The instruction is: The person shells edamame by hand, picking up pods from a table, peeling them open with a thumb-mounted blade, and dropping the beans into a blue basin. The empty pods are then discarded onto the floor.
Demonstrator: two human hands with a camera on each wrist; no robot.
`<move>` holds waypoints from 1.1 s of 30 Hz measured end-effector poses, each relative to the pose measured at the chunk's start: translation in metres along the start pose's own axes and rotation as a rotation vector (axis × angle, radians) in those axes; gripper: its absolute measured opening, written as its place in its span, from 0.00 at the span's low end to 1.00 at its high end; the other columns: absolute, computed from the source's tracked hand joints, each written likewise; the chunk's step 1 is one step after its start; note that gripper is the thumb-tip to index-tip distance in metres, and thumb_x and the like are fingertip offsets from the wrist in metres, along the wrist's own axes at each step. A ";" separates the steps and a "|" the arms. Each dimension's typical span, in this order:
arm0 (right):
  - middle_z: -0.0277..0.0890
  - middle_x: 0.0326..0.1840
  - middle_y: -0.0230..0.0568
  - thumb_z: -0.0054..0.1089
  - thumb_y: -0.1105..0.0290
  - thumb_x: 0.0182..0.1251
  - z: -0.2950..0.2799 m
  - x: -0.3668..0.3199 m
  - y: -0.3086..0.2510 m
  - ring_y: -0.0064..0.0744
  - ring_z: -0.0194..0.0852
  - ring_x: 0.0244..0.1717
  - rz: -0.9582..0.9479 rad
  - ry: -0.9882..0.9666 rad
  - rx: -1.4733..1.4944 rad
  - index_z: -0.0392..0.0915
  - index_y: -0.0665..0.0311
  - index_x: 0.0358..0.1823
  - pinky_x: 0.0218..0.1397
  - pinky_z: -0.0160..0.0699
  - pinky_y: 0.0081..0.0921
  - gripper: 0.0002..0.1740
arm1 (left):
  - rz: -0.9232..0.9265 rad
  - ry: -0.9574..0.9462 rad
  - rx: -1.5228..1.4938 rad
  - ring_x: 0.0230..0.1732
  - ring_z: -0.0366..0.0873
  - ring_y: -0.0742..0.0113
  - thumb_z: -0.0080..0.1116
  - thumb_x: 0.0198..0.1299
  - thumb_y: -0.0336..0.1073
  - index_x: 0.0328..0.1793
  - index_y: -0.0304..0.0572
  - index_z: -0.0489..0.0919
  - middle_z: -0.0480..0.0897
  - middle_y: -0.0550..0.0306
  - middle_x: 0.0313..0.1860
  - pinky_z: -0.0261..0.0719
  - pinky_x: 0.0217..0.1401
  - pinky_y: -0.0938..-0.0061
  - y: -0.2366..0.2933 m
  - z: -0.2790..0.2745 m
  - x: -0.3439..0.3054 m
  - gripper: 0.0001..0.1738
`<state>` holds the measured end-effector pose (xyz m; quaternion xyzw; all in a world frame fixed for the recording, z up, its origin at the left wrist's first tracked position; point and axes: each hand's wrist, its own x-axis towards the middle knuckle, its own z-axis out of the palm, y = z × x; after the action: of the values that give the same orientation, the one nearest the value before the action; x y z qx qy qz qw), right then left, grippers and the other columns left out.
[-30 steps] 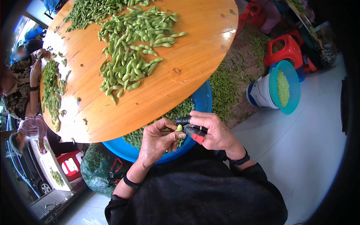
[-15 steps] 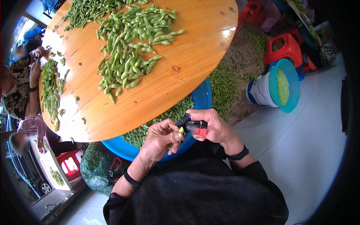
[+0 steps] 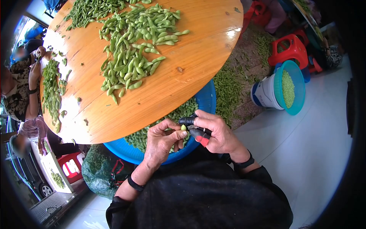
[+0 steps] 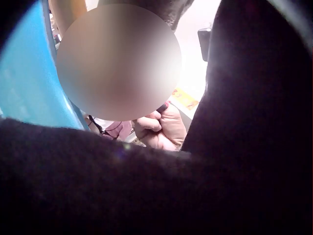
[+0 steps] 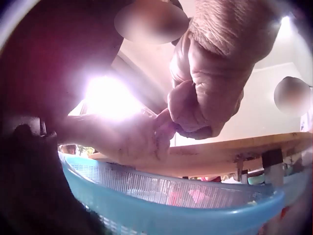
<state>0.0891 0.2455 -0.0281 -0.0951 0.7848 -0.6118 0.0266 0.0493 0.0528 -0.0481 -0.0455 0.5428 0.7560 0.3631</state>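
Both hands meet over a blue basket (image 3: 207, 100) of green pods, just under the edge of a round wooden table (image 3: 190, 72). My left hand (image 3: 164, 141) pinches a small green pod (image 3: 183, 127) between thumb and fingers. My right hand (image 3: 213, 131) wears dark finger covers with a red tip (image 3: 203, 141) and pinches the same pod from the right. In the right wrist view the curled fingers (image 5: 195, 107) hang above the basket rim (image 5: 161, 205). The left wrist view is mostly dark cloth, with part of a hand (image 4: 161, 128) showing.
A heap of green pods (image 3: 133, 49) covers the table top. A white bucket topped by a teal bowl of shelled beans (image 3: 288, 88) stands on the floor at right, near red stools (image 3: 289, 49). Pod shells litter the ground (image 3: 228, 87). Other people sit at left (image 3: 23, 87).
The hands stay together over the basket, shifting slightly; the pod between the fingertips has been turned and worked, and the right hand's covered fingers have moved around it.
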 end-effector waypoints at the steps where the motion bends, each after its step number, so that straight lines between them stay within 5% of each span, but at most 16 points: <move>1: 0.59 0.30 0.44 0.56 0.82 0.54 -0.001 0.000 0.000 0.42 0.63 0.30 0.001 0.000 -0.001 0.75 0.71 0.38 0.33 0.64 0.34 0.09 | -0.007 0.007 -0.033 0.19 0.77 0.73 0.69 0.56 0.24 0.34 0.38 0.79 0.82 0.55 0.26 0.70 0.16 0.81 -0.001 0.000 0.000 0.07; 15: 0.58 0.33 0.43 0.57 0.85 0.47 -0.005 -0.002 0.007 0.42 0.62 0.32 0.001 -0.122 -0.076 0.75 0.71 0.40 0.34 0.64 0.34 0.15 | -0.053 0.039 -0.136 0.18 0.77 0.73 0.69 0.54 0.21 0.33 0.40 0.77 0.82 0.55 0.25 0.68 0.14 0.82 -0.008 0.000 0.003 0.10; 22: 0.58 0.29 0.42 0.56 0.85 0.46 -0.007 0.000 0.021 0.40 0.63 0.29 -0.023 -0.080 0.082 0.73 0.73 0.37 0.33 0.65 0.32 0.13 | -0.138 -0.131 -0.306 0.18 0.76 0.70 0.66 0.59 0.25 0.35 0.39 0.78 0.82 0.53 0.28 0.67 0.14 0.80 -0.014 -0.008 0.003 0.06; 24: 0.58 0.28 0.41 0.56 0.85 0.46 -0.008 -0.001 0.025 0.39 0.63 0.29 0.418 -0.159 0.606 0.73 0.73 0.36 0.33 0.65 0.31 0.12 | -0.181 -0.183 -0.382 0.18 0.76 0.70 0.65 0.61 0.27 0.36 0.39 0.78 0.82 0.52 0.30 0.67 0.14 0.79 -0.015 -0.009 0.004 0.05; 26: 0.58 0.27 0.42 0.55 0.86 0.45 -0.008 -0.001 0.027 0.40 0.64 0.29 0.385 -0.158 0.574 0.72 0.72 0.36 0.32 0.65 0.29 0.13 | -0.196 -0.199 -0.381 0.20 0.78 0.69 0.63 0.63 0.29 0.39 0.37 0.80 0.82 0.52 0.31 0.70 0.17 0.78 -0.017 -0.011 0.004 0.03; 28: 0.61 0.30 0.41 0.61 0.86 0.49 -0.011 0.002 0.027 0.35 0.68 0.28 -0.068 -0.082 -0.062 0.78 0.70 0.42 0.27 0.66 0.29 0.16 | -0.168 -0.149 -0.333 0.23 0.79 0.69 0.62 0.64 0.29 0.40 0.37 0.80 0.82 0.52 0.31 0.72 0.20 0.78 -0.016 -0.006 0.003 0.04; 33: 0.61 0.32 0.43 0.60 0.86 0.45 0.004 0.000 0.003 0.43 0.68 0.30 -0.024 0.052 -0.247 0.78 0.68 0.43 0.32 0.70 0.34 0.19 | -0.034 -0.060 -0.158 0.30 0.80 0.69 0.60 0.66 0.30 0.42 0.35 0.80 0.81 0.55 0.30 0.77 0.27 0.78 -0.016 0.000 0.005 0.05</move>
<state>0.0898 0.2420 -0.0317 -0.0909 0.8533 -0.5132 -0.0129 0.0547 0.0575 -0.0629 -0.0606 0.4692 0.7913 0.3874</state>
